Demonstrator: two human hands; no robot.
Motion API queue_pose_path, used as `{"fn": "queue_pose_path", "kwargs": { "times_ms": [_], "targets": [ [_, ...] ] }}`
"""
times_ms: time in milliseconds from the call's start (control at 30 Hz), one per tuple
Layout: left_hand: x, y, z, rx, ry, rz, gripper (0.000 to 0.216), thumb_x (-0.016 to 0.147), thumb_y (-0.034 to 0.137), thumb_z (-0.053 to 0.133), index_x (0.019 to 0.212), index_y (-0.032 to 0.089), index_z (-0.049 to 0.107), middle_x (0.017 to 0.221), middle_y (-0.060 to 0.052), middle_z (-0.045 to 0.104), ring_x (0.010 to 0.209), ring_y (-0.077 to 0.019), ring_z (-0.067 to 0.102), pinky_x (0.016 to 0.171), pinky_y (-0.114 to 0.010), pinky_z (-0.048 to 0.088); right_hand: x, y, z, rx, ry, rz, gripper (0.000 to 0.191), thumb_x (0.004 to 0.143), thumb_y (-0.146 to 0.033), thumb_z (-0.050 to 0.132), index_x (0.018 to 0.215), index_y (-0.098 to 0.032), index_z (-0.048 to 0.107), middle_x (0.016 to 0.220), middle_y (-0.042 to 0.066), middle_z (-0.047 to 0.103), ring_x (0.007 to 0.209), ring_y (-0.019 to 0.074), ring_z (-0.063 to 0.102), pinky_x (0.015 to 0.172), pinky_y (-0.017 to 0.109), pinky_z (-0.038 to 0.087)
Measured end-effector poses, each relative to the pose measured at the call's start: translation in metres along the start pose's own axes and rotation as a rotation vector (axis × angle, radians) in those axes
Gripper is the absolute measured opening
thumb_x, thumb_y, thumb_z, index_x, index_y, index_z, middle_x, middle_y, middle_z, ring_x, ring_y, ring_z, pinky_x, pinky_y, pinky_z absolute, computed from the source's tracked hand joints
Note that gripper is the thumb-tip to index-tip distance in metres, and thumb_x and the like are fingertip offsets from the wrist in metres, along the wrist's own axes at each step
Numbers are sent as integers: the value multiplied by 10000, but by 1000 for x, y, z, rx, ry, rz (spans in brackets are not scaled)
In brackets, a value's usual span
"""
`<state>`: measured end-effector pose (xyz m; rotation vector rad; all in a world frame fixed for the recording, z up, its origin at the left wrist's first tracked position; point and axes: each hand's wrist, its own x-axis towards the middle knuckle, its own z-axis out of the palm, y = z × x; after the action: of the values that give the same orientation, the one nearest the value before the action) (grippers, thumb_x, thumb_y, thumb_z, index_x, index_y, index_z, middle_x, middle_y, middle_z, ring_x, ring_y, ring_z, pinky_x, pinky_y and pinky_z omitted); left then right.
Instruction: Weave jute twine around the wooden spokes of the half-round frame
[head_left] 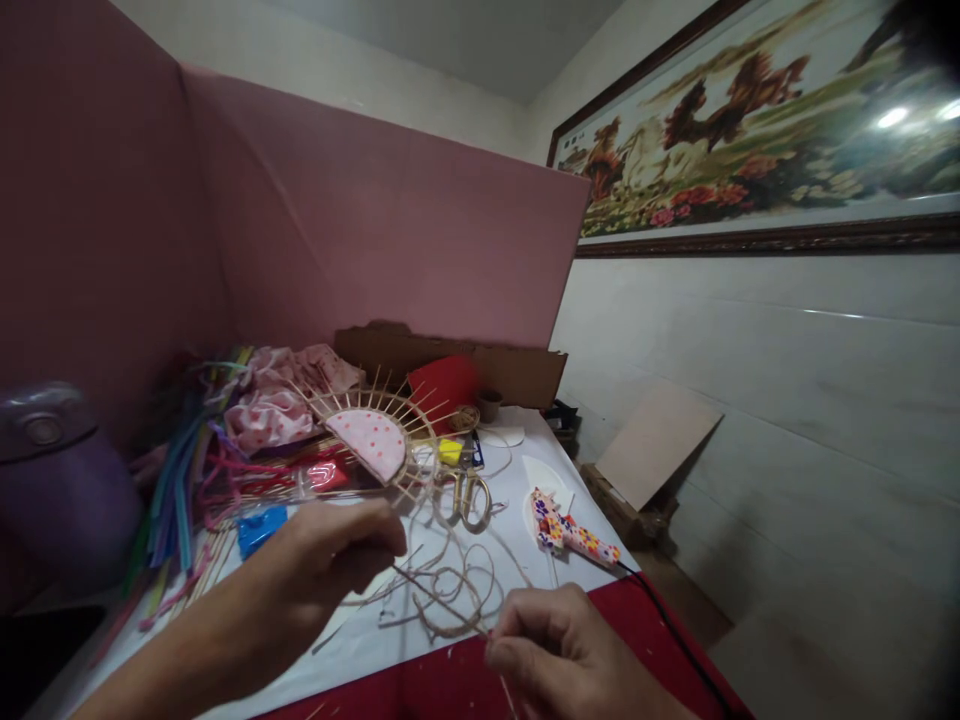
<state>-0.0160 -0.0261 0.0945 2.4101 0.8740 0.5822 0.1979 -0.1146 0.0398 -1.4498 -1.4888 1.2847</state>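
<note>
My left hand (pixel 341 555) is closed, its fingers pinching one end of a stretch of thin tan twine (pixel 442 605). That stretch slants down to the right toward my right hand (pixel 551 635), whose thumb and fingers are pressed together on it. A thin strand hangs below my right fingers. Loose loops of the same twine (pixel 491 575) lie on the white table covering between and behind my hands. Beyond them stands a half-round pink dotted fabric piece (pixel 373 440) with thin sticks fanning out and twine around them. Gold-handled scissors (pixel 474 500) lie just behind the loops.
A flower-patterned glue gun (pixel 574 535) lies at right, its black cord (pixel 675 640) running off the red cloth (pixel 450 680). Coloured pipe cleaners (pixel 176 500), pink fabric (pixel 277 390) and a blue packet (pixel 260 527) crowd the left. A purple flask (pixel 60 500) stands far left; cardboard (pixel 525 372) edges the back.
</note>
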Motion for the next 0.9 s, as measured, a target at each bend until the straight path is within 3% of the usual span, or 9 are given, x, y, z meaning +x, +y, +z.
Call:
{"fn": "queue_pose_path", "kwargs": {
  "times_ms": [200, 333, 433, 500, 567, 600, 667, 733, 900],
  "targets": [
    [6, -8, 5, -7, -21, -9, 165, 825, 193, 471, 758, 190, 621, 727, -11, 591, 656, -124, 493, 590, -231, 364, -13, 5, -18, -371, 31, -56, 40, 645, -215, 693, 665, -187, 713, 684, 28, 654, 756, 182, 591, 671, 252, 445],
    [11, -1, 20, -4, -90, 45, 164, 806, 156, 502, 744, 194, 649, 763, -16, 594, 702, -128, 514, 639, -239, 371, -5, 0, -12, -300, 203, -226, 534, 573, -249, 768, 1091, -207, 644, 1178, 99, 596, 1115, 273, 495, 986, 380, 334],
    [13, 3, 30, -75, -65, 114, 170, 821, 188, 514, 770, 212, 675, 787, -22, 599, 739, -135, 524, 664, -244, 382, 16, -1, 6, 39, 105, -208, 702, 607, -319, 766, 1245, -203, 499, 1168, 91, 591, 1045, 214, 543, 922, 346, 401],
    [15, 0, 32, -169, -51, 108, 146, 803, 207, 554, 735, 213, 683, 769, -21, 601, 737, -139, 530, 660, -242, 393, 30, 2, 19, 333, -105, -176, 630, 630, -430, 739, 1152, -149, 524, 854, 54, 669, 680, 126, 608, 652, 249, 481],
    [21, -10, 27, -353, 78, 13, 41, 733, 207, 645, 722, 197, 684, 766, -26, 622, 746, -148, 549, 671, -240, 414, 40, 10, 27, 481, -294, -43, 479, 730, -518, 625, 1001, -134, 534, 543, -32, 594, 334, 36, 402, 367, 156, 330],
    [25, -18, 24, -483, 201, -66, 63, 687, 196, 692, 749, 184, 684, 788, -36, 642, 774, -156, 565, 700, -240, 426, 43, 14, 29, 503, -311, -13, 438, 744, -528, 607, 930, -140, 525, 471, -62, 546, 280, 20, 316, 314, 140, 250],
    [35, -39, 16, -793, 629, -309, 158, 640, 137, 725, 788, 156, 672, 778, -41, 656, 718, -139, 584, 656, -212, 441, 46, 21, 30, 480, -294, 7, 425, 752, -558, 581, 870, -158, 497, 408, -95, 487, 247, 16, 246, 272, 136, 170],
    [48, -63, 13, -1102, 834, -609, 181, 640, 33, 695, 787, 128, 647, 719, -36, 646, 637, -118, 589, 611, -196, 448, 45, 25, 29, 418, -260, -15, 472, 743, -617, 540, 859, -161, 496, 394, -104, 457, 255, 24, 266, 266, 137, 173],
    [79, -99, 28, -1300, 783, -903, 63, 734, 49, 610, 739, 99, 571, 596, -58, 593, 515, -157, 584, 512, -264, 478, 44, 23, 31, 353, -265, -39, 561, 713, -706, 461, 738, -149, 523, 366, -102, 387, 294, 29, 283, 297, 150, 173]
  ]
}}
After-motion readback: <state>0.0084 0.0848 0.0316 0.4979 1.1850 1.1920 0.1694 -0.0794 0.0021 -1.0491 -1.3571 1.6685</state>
